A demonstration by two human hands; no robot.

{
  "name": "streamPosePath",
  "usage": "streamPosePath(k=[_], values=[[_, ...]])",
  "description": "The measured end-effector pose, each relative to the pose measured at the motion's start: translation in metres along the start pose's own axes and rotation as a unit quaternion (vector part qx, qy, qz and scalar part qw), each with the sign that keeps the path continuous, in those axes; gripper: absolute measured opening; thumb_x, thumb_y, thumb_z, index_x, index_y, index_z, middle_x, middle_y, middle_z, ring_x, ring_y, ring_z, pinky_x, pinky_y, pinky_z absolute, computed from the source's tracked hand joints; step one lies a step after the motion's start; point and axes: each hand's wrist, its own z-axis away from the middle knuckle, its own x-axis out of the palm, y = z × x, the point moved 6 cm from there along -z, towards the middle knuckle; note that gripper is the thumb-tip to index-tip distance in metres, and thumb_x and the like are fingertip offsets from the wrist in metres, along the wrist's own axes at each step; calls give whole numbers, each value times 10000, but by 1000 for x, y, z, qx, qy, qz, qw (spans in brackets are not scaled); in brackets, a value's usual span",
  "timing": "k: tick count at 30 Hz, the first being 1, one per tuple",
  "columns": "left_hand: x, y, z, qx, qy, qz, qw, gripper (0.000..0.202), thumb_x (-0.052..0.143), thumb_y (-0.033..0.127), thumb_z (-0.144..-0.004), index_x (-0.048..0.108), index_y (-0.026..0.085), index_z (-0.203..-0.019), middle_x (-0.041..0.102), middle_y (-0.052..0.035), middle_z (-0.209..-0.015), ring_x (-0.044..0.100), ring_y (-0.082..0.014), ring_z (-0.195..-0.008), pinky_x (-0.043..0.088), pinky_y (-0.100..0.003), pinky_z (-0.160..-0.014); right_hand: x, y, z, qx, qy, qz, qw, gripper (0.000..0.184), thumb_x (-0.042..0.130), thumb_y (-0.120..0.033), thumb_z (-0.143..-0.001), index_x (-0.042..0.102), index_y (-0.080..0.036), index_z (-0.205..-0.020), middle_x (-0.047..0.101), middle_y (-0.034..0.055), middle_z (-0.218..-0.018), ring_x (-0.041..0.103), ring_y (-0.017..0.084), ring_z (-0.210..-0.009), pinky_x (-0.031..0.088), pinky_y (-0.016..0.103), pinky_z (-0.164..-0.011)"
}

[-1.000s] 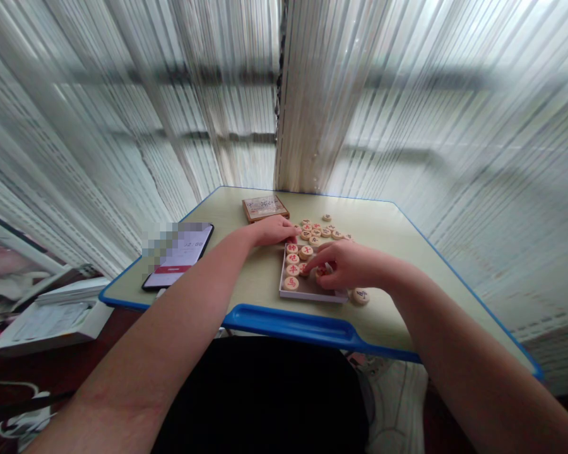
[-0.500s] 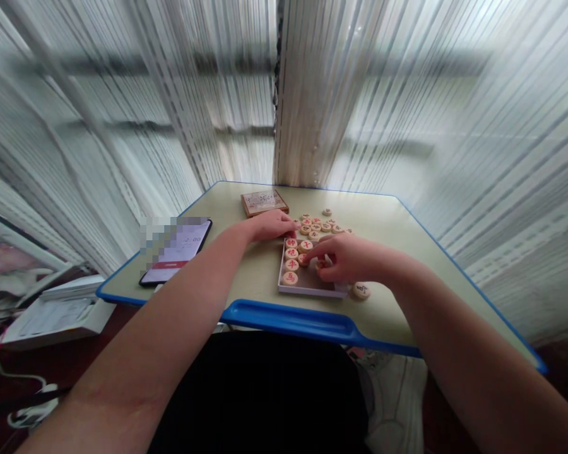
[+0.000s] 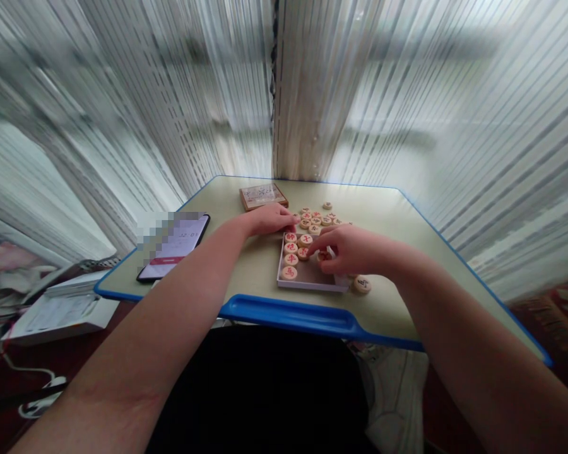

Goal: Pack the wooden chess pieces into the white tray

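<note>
A shallow white tray lies on a pale desk and holds several round wooden chess pieces with red characters along its left side. My right hand is over the tray with its fingers curled down on a piece in the tray's middle. My left hand rests at the tray's far left corner, fingers bent with their tips by the loose pieces; whether it grips one is hidden. More pieces lie scattered beyond the tray. One piece sits right of the tray.
A phone with a lit screen lies at the desk's left. A small brown box lid sits at the far side. The desk has a blue rim. Striped curtains hang behind. White papers lie lower left.
The view has drifted, so the desk sits a little higher in the picture. My right hand has shifted slightly within the tray; my left hand stays at the tray's far corner.
</note>
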Motion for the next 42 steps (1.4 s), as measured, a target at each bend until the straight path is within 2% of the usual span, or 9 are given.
streamPosePath(k=[7, 11, 15, 23, 34, 42], values=[[0, -3, -2, 2, 1, -7, 1000, 408, 504, 494, -705, 704, 142, -756, 618, -9, -650, 492, -115, -610, 373, -243, -638, -1, 0, 1, -2, 2, 2, 1000, 346, 535, -229, -680, 673, -240, -997, 629, 25, -835, 522, 131, -676, 394, 248, -639], [1, -3, -2, 6, 0, -1, 1000, 410, 501, 488, -705, 704, 137, -765, 622, -11, -664, 496, -115, -618, 377, -243, -647, -7, 4, 0, 0, 45, 18, 999, 332, 530, -231, -683, 664, -191, -984, 626, 46, -854, 525, 135, -687, 397, 249, -639], [1, -3, -2, 3, 2, -6, 1000, 396, 510, 476, -697, 704, 137, -768, 617, -10, -652, 492, -115, -611, 377, -243, -639, -9, 11, -2, 24, 77, 40, 996, 356, 529, -229, -685, 648, -195, -1019, 621, 58, -885, 532, 145, -702, 412, 263, -658], [0, -3, -2, 5, 2, -10, 1000, 383, 525, 472, -686, 705, 141, -754, 629, -13, -671, 505, -123, -633, 380, -243, -647, -1, 11, -4, 20, 58, 40, 997, 397, 540, -241, -688, 625, -247, -1075, 629, 44, -955, 544, 159, -765, 420, 267, -693], [0, -3, -2, -1, 2, -16, 1000, 367, 520, 457, -691, 706, 149, -763, 635, -14, -684, 513, -124, -640, 382, -241, -647, -4, 11, -4, 12, 66, 41, 997, 405, 535, -232, -680, 614, -217, -1077, 632, 48, -910, 540, 151, -723, 407, 263, -661], [0, -3, -2, -2, 5, -13, 1000, 364, 528, 452, -688, 706, 141, -755, 632, -15, -665, 502, -118, -624, 379, -239, -634, -8, 7, -1, 15, 65, 26, 997, 277, 552, -222, -664, 643, -193, -923, 637, 32, -815, 522, 133, -665, 388, 246, -614]])
